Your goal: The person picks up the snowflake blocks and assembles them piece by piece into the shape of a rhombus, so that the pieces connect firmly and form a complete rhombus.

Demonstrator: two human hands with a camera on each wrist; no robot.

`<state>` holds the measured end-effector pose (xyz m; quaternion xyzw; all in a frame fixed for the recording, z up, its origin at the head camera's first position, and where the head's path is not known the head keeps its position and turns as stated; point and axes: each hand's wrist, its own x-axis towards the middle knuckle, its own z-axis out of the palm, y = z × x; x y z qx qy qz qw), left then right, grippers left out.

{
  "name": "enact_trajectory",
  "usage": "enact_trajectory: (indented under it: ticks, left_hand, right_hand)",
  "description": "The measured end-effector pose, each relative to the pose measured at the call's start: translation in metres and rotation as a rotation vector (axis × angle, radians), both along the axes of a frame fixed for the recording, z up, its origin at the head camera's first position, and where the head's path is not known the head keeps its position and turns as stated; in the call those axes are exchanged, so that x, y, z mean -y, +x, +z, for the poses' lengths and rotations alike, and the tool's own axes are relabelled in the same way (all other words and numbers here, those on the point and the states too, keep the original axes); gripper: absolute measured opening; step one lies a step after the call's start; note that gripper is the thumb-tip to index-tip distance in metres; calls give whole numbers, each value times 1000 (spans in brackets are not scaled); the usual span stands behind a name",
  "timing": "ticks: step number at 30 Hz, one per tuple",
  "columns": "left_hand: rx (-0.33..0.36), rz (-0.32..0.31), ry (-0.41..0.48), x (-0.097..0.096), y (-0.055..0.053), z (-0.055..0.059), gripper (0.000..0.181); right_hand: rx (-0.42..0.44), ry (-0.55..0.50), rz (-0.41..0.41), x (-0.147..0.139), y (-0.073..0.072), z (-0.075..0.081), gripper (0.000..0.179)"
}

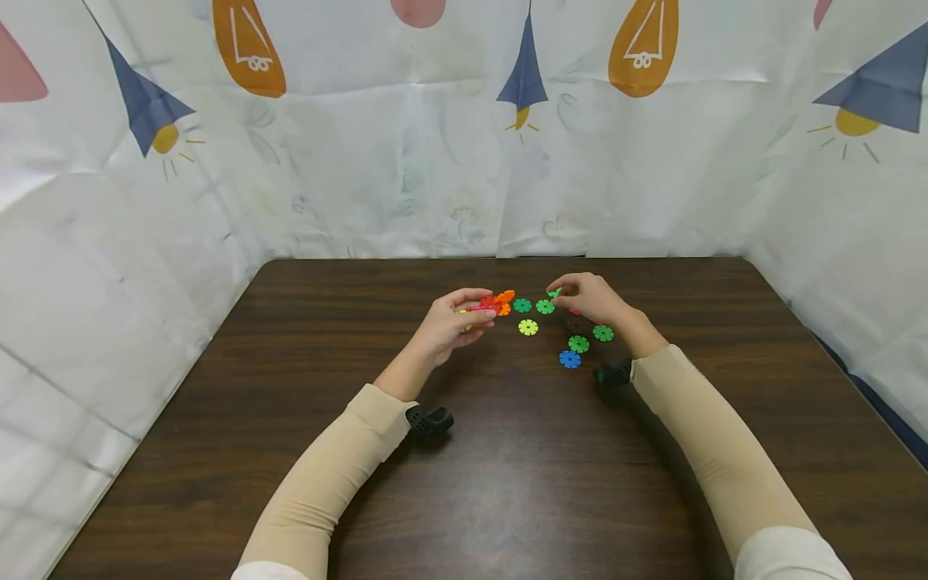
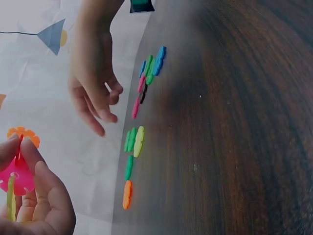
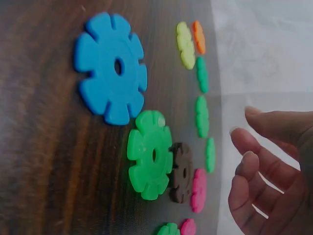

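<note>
My left hand (image 1: 444,326) grips a small cluster of notched plastic flower discs joined together. In it are a red disc (image 1: 489,303), an orange disc (image 2: 30,136), a pink disc (image 2: 22,182) and a yellow disc (image 2: 11,196); fingers cover part of them. My right hand (image 1: 596,298) hovers over the far part of the table, fingers loosely bent and thumb apart, holding nothing. Closest to its fingertips are green discs (image 1: 545,307) lying flat. Below it are a brown disc (image 3: 182,172) and a pink disc (image 3: 198,190).
On the dark wooden table (image 1: 507,483) lie more loose discs: a blue one (image 1: 569,359), a green one (image 1: 578,344), a yellow one (image 1: 528,327) and an orange one (image 2: 127,195). A patterned white curtain (image 1: 435,177) hangs behind the table's far edge.
</note>
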<state>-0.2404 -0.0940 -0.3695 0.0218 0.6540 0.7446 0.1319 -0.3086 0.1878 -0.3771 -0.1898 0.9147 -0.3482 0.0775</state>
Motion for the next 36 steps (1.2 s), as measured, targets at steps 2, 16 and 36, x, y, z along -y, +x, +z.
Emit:
enact_trajectory:
  ticks: [2, 16, 36]
  left_hand:
    - [6, -3, -1, 0, 0, 0, 42]
    - [64, -31, 23, 1, 0, 0, 45]
    - [199, -4, 116, -2, -1, -1, 32]
  right_hand:
    - [25, 33, -4, 1, -5, -1, 33]
    - [109, 169, -10, 17, -13, -3, 40]
    - [123, 108, -24, 20, -11, -8, 31]
